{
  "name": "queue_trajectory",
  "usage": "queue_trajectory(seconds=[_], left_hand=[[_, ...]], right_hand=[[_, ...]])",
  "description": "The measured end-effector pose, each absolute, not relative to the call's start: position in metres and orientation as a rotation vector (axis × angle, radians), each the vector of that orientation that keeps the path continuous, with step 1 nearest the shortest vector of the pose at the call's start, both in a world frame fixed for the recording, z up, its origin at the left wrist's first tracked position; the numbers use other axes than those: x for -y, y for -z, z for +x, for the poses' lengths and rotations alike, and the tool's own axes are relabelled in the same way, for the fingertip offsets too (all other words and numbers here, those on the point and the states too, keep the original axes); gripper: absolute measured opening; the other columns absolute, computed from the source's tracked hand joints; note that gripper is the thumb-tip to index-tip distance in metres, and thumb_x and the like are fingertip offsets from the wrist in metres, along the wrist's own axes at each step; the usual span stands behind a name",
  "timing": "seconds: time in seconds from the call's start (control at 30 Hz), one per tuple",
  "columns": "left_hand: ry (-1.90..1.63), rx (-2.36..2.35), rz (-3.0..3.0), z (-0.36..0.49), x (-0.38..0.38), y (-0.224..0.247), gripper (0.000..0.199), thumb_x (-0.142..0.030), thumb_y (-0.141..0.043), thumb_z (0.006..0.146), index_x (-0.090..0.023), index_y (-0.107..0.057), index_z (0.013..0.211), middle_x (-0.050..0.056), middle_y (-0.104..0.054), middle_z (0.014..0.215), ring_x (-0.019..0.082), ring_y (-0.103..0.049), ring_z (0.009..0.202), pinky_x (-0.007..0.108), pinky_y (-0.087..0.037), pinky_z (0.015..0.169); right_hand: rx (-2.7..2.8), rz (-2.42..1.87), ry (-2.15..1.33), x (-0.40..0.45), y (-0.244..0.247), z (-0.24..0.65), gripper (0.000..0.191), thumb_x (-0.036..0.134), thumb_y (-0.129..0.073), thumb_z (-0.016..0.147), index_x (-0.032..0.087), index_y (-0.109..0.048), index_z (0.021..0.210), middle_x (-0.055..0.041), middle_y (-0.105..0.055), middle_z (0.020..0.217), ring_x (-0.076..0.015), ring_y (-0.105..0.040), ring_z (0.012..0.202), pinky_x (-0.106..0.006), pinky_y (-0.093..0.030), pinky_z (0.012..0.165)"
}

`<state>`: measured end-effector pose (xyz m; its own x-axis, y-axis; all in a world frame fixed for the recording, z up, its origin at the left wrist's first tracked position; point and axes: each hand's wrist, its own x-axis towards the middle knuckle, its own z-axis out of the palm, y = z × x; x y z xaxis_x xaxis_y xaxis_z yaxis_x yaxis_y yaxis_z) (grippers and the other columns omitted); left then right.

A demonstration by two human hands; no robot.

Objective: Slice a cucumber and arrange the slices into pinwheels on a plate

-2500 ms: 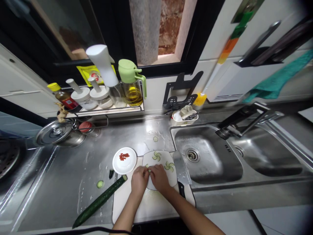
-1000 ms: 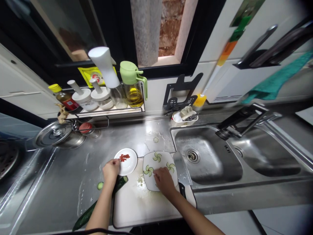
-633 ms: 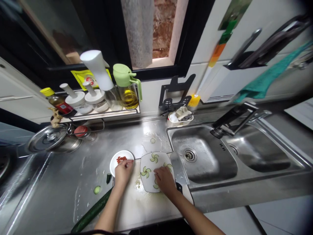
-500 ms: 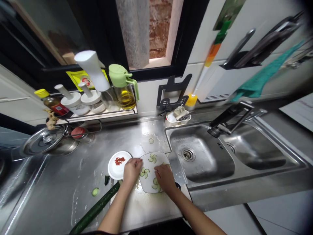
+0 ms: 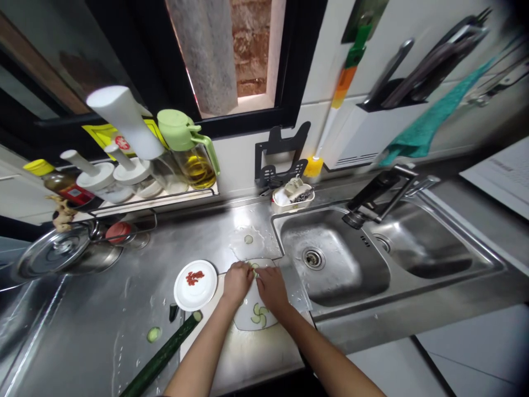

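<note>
Cucumber slice (image 5: 253,268) pinched by both hands (image 5: 253,281) over plate (image 5: 252,318), cutting board (image 5: 248,353) below

Both bare forearms rise from the bottom edge and converge toward the middle; the left hand (image 5: 236,282) lies palm down, knuckles up, fingers curled forward and bunched at their tips; the right hand (image 5: 270,285) mirrors it, palm down, fingers bent inward; the fingertips of both hands meet, touching or nearly so; whether either pinches anything cannot be told.
</note>
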<state>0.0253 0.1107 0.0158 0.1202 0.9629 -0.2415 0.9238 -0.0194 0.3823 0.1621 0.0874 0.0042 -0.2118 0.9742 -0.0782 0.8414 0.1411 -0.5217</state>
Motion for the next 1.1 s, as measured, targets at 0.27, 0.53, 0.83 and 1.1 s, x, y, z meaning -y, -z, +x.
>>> queue_trajectory(seconds=[0.27,0.53,0.83,1.1], left_hand=[[-0.067,-1.826,2.013,0.026,-0.114,-0.013,0.02,-0.023,-0.048,0.085,-0.017,-0.066,0.089,0.007,-0.065,0.091,0.018,-0.057,0.091,0.027,-0.039,0.082],[-0.194,-1.833,1.933,0.027,-0.112,-0.009,0.018,-0.022,-0.05,0.083,-0.019,-0.067,0.089,0.006,-0.064,0.09,0.018,-0.056,0.091,0.027,-0.039,0.082],[-0.334,-1.812,1.861,0.026,-0.111,-0.005,0.017,-0.018,-0.051,0.081,-0.019,-0.067,0.086,0.005,-0.063,0.086,0.016,-0.056,0.084,0.025,-0.04,0.077],[-0.372,-1.808,1.828,0.026,-0.11,-0.004,0.018,-0.019,-0.051,0.081,-0.019,-0.068,0.088,0.005,-0.063,0.086,0.016,-0.057,0.083,0.026,-0.041,0.077]], right_hand=[[2.159,-1.754,-0.664,-0.092,0.001,0.16,0.029,0.016,-0.047,0.084,0.021,-0.065,0.106,-0.0063,-0.06,0.094,-0.0213,-0.044,0.09,-0.031,-0.03,0.084],[2.195,-1.785,-0.635,-0.095,0.005,0.159,0.026,0.015,-0.049,0.082,0.021,-0.067,0.101,-0.0065,-0.059,0.091,-0.0221,-0.043,0.09,-0.032,-0.029,0.084],[2.22,-1.789,-0.617,-0.097,0.0,0.157,0.023,0.016,-0.05,0.083,0.02,-0.066,0.098,-0.0064,-0.058,0.091,-0.0218,-0.043,0.09,-0.032,-0.028,0.083],[2.249,-1.789,-0.614,-0.097,0.0,0.158,0.024,0.016,-0.049,0.083,0.02,-0.066,0.1,-0.0065,-0.059,0.092,-0.0216,-0.044,0.091,-0.032,-0.029,0.084]])
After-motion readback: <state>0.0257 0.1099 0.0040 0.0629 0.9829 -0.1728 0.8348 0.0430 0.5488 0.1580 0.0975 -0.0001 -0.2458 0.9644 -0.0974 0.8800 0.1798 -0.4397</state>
